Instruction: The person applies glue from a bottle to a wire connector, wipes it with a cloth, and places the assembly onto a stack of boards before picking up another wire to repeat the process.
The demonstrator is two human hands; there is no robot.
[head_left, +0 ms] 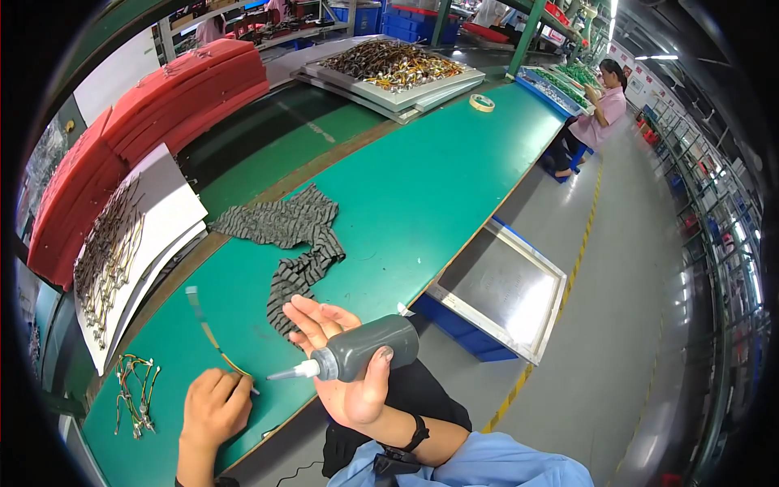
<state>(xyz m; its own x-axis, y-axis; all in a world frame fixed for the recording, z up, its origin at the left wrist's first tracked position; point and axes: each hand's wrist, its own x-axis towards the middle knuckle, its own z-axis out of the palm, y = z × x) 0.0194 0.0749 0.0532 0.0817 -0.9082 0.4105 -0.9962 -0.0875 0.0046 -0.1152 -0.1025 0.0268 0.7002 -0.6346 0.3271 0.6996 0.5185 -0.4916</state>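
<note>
My right hand point(361, 401) is closed around a dark grey squeeze bottle point(375, 345), held on its side over the front edge of the green table. Its thin nozzle tip points left, toward my left hand. Resting at the table's near edge, my left hand point(214, 410) is closed on a thin yellow-green wire point(213, 338). The wire runs away from my fingers across the table to a pale end. Left of that hand lies a small bunch of wires with metal ends point(139, 398). A crumpled grey-and-black striped cloth point(304, 235) lies beyond my right hand.
White boards point(174, 191) carrying many wires lean on red foam point(174, 97) at left. A tray heaped with wires point(406, 97) and a tape roll point(481, 103) are farther back. A blue crate with a framed panel point(507, 296) stands right of the table. A person point(604, 114) sits at the far end.
</note>
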